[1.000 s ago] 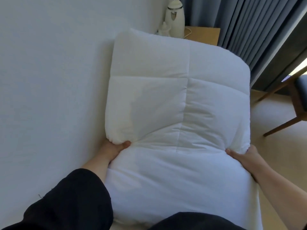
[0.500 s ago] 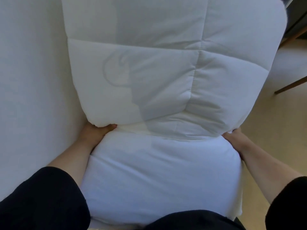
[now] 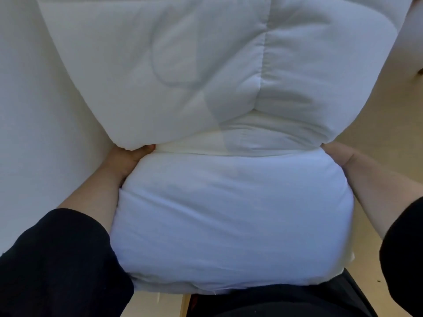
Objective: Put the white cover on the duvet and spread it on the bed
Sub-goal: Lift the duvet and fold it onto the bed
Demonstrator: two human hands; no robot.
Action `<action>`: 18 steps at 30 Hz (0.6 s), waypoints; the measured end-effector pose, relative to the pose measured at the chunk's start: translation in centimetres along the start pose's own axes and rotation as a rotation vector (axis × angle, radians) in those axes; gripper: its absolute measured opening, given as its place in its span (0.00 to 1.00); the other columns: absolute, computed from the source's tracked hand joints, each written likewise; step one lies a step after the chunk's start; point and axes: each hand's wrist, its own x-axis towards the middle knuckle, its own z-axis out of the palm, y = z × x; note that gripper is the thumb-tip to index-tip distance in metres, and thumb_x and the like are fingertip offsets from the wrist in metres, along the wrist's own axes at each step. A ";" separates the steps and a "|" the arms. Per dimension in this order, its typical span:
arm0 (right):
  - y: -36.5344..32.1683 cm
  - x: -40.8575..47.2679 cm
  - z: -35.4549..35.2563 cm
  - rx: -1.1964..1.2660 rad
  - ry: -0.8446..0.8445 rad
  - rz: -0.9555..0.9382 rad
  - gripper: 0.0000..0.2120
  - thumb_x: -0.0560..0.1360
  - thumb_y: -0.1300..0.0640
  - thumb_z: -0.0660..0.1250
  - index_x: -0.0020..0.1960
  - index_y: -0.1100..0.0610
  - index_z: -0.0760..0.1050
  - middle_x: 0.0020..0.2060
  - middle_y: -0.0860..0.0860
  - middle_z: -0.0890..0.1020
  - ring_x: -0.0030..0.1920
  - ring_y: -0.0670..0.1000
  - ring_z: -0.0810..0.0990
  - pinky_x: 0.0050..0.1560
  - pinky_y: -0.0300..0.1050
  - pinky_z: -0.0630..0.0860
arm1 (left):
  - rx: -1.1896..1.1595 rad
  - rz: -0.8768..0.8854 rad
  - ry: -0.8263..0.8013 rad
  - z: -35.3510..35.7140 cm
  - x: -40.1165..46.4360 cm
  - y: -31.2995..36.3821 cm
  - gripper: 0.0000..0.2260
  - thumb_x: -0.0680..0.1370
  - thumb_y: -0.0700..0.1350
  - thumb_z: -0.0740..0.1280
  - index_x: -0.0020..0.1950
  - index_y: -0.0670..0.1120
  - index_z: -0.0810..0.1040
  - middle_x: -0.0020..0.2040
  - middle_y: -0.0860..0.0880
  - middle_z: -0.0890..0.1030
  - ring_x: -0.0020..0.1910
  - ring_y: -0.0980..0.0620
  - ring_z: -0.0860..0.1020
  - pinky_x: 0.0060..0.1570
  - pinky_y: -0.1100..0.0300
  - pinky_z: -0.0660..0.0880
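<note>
A thick white quilted duvet (image 3: 206,72), folded into a bundle, fills most of the head view and is lifted against my body. Its smoother lower layer (image 3: 229,213) may be the white cover, but I cannot tell. My left hand (image 3: 128,159) clamps the bundle's left side at the fold, with the thumb on top. On the opposite side, my right hand (image 3: 336,154) presses the fold, and the fabric hides its fingers. Black sleeves cover both upper arms.
A white bed surface (image 3: 34,133) lies to the left of the bundle. Beige floor (image 3: 389,133) shows on the right. A pale wooden edge (image 3: 160,303) is just below the bundle, in front of my dark clothing.
The bundle has risen and come closer, now hiding the kettle, side table, curtains and chair seen a second ago. Both hands keep the same grip at the fold.
</note>
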 end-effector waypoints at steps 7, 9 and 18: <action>2.4 -2.3 -2.6 0.502 -0.159 0.018 0.18 0.81 0.59 0.63 0.40 0.46 0.86 0.38 0.41 0.86 0.39 0.40 0.84 0.41 0.37 0.79 | -0.008 0.019 -0.101 -1.4 -2.4 1.7 0.12 0.73 0.52 0.74 0.54 0.56 0.76 0.49 0.61 0.78 0.52 0.57 0.77 0.58 0.60 0.69; 1.5 -4.6 -3.2 0.426 -0.105 0.027 0.15 0.78 0.57 0.69 0.35 0.45 0.85 0.35 0.41 0.85 0.37 0.40 0.83 0.39 0.35 0.78 | -0.050 -0.012 -0.178 -2.0 -3.5 2.6 0.23 0.62 0.62 0.78 0.51 0.58 0.76 0.47 0.62 0.79 0.46 0.64 0.78 0.56 0.62 0.72; -3.9 -13.5 -5.6 0.226 0.324 -0.163 0.41 0.60 0.49 0.84 0.69 0.39 0.71 0.59 0.42 0.83 0.59 0.48 0.82 0.60 0.58 0.78 | -0.324 -0.213 -0.348 -4.8 -8.7 4.4 0.48 0.38 0.61 0.85 0.55 0.43 0.82 0.48 0.44 0.86 0.48 0.45 0.85 0.50 0.52 0.77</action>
